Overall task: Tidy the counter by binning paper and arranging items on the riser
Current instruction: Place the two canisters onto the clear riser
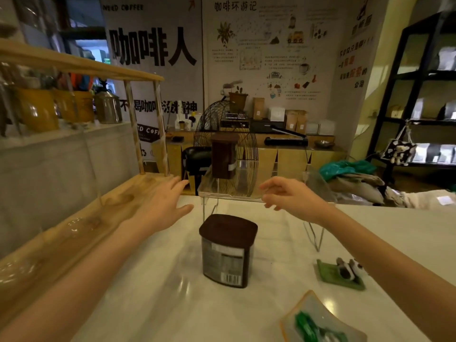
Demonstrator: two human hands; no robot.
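Observation:
A clear acrylic riser (212,193) stands at the far edge of the white counter (153,292). One brown-lidded jar (225,159) stands upright on top of the riser. A second jar with a brown lid and a barcode label (227,250) stands on the counter in front of the riser. My left hand (165,206) reaches forward at the riser's left end, fingers spread, holding nothing. My right hand (293,198) hovers at the riser's right side, fingers loosely curled and empty. Neither hand touches a jar.
A small green tray with a black-and-white figurine (341,274) lies at the right. A glass dish with green wrapped items (318,319) sits near the front right. A wooden shelf with glass jars (81,70) runs along the left. A wire fan (227,144) stands behind the riser.

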